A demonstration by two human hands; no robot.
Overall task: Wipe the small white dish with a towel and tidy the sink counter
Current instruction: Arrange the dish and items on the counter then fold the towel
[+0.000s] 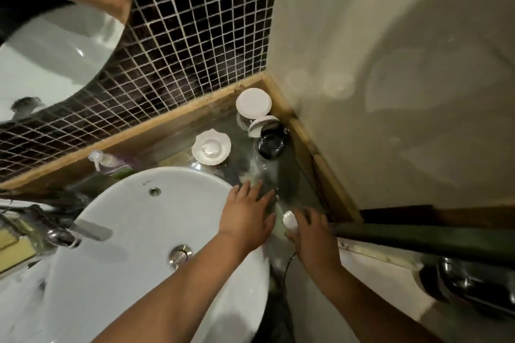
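Note:
The small white dish [211,147], with a scalloped rim, lies on the glass counter [245,159] behind the white basin [133,220]. My left hand [246,217] hovers flat over the basin's right rim with fingers spread, holding nothing. To its right, my right hand [312,239] reaches past a small white cap [289,219] on a pale bottle at the counter's front; whether the fingers grip it is blurred. No towel is visible.
Two white-lidded glass jars [253,104] [263,125] and a dark jar [271,145] crowd the back corner. A pump bottle [104,161] lies behind the basin. The tap [67,234] is at left. A mirror [55,44], mosaic tiles and a plaster wall enclose the counter.

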